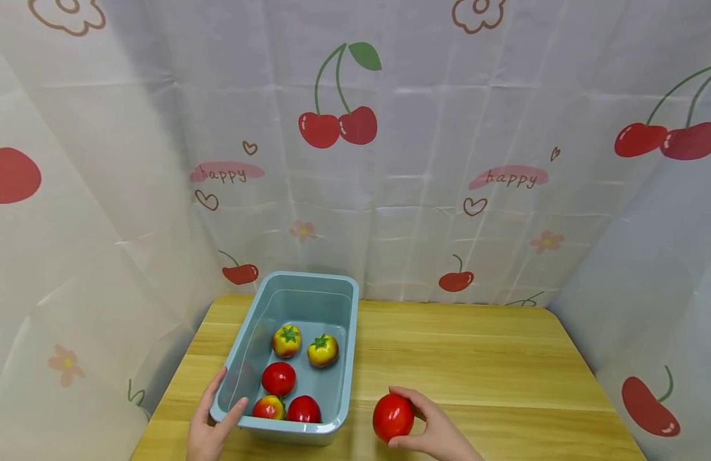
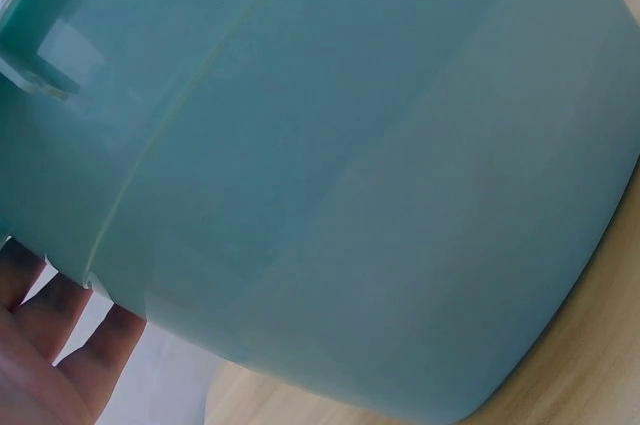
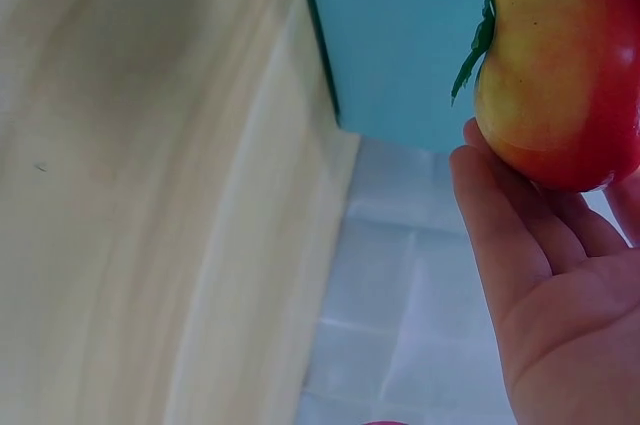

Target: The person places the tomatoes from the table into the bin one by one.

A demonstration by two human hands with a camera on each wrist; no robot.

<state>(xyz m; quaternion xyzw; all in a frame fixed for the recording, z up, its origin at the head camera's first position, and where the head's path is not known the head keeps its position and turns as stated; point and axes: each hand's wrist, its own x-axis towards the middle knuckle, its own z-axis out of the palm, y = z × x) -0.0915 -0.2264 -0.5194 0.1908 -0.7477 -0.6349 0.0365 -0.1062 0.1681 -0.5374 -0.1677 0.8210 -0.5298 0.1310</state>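
A red toy tomato (image 1: 392, 417) is in my right hand (image 1: 432, 428), gripped between thumb and fingers to the right of a blue-grey plastic bin (image 1: 346, 358). In the right wrist view this tomato (image 3: 560, 65) shows a yellow-orange side and a green leafy top, raised above the tabletop. My left hand (image 1: 208, 429) grips the bin by its near left corner, with the thumb at the front rim. Up close in the left wrist view, the fingers (image 2: 105, 355) sit at the bin's edge and the bin wall (image 2: 350, 165) fills most of the picture.
Inside the bin lie two yellow tomatoes (image 1: 322, 351) with green tops, two red ones (image 1: 279, 379) and a red-yellow one (image 1: 268, 408). Under the bin is a wooden table (image 1: 476, 358). White curtains (image 1: 418, 192) printed with cherries enclose the back and sides.
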